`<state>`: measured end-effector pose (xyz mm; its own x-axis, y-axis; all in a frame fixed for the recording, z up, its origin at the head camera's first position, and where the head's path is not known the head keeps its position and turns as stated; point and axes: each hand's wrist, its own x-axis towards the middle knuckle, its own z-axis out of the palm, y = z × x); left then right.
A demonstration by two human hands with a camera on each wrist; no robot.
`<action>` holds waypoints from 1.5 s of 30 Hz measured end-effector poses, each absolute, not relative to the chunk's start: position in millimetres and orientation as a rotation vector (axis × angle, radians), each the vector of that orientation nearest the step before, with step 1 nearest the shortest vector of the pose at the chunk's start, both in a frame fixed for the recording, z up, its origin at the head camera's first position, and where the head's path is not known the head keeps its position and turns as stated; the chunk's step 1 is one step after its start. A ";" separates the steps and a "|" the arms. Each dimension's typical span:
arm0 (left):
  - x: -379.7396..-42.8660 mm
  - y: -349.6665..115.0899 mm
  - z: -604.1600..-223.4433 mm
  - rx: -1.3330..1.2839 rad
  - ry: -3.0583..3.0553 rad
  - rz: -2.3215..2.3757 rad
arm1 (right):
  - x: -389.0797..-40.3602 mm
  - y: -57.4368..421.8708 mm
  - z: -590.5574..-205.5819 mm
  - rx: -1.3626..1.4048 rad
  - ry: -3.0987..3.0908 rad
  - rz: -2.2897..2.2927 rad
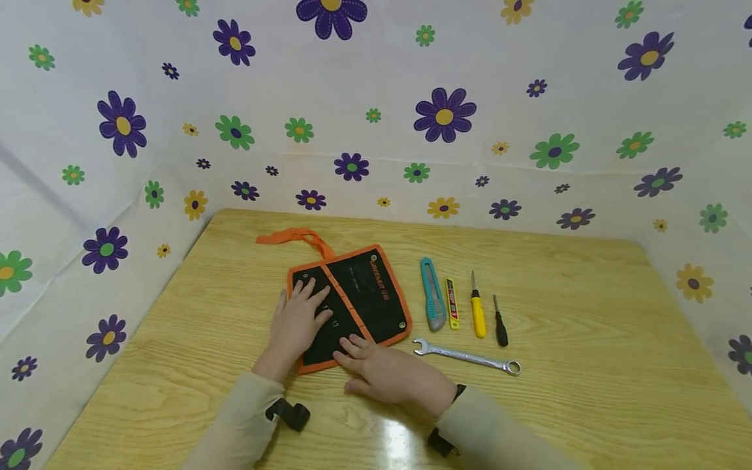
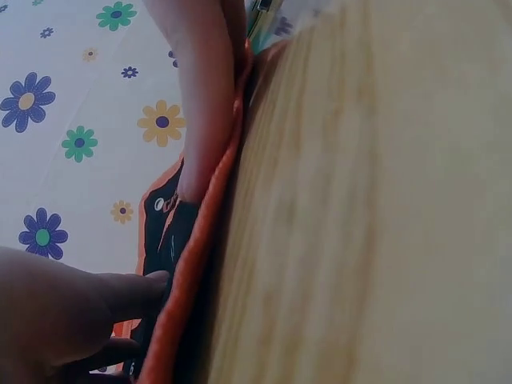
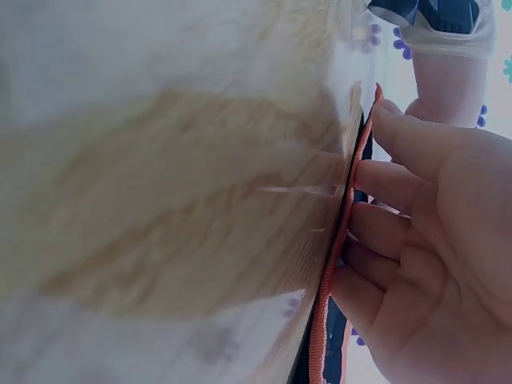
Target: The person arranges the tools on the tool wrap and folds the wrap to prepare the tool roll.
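A black fabric tool pouch (image 1: 376, 287) with orange edging lies flat on the table, its orange tie strap (image 1: 294, 235) trailing to the back left. My left hand (image 1: 296, 323) rests on the pouch's left part with fingers spread. On the near edge lies my right hand (image 1: 390, 372), its fingertips over the orange border. From the right wrist view, the fingers (image 3: 380, 228) of that hand press along the orange edge. In the left wrist view the orange border (image 2: 192, 248) runs beside the fingers. Neither hand grips anything.
Right of the pouch lie a teal utility knife (image 1: 433, 294), a yellow blade case (image 1: 452, 303), a yellow-handled screwdriver (image 1: 478, 313) and a black-handled screwdriver (image 1: 501, 326). A combination wrench (image 1: 470, 356) lies nearer. A flowered cloth (image 1: 376, 78) hangs behind the wooden table (image 1: 587, 365).
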<state>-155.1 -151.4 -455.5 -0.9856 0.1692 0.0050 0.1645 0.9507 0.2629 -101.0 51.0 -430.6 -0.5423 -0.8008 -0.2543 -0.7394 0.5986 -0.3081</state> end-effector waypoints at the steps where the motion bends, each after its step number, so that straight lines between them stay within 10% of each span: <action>1: -155.8 -151.4 -455.5 0.262 3.087 0.415 | -100.6 49.8 -430.5 -1.237 2.457 -0.246; 45: -165.6 -158.3 -458.6 0.483 3.125 0.551 | -111.2 44.4 -431.7 -1.421 2.365 -0.427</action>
<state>-165.6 -158.3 -458.6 -0.9524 0.2810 0.1182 0.3044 0.8959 0.3237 -111.2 44.4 -431.7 -0.4370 -0.8886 -0.1394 -0.7837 0.4522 -0.4259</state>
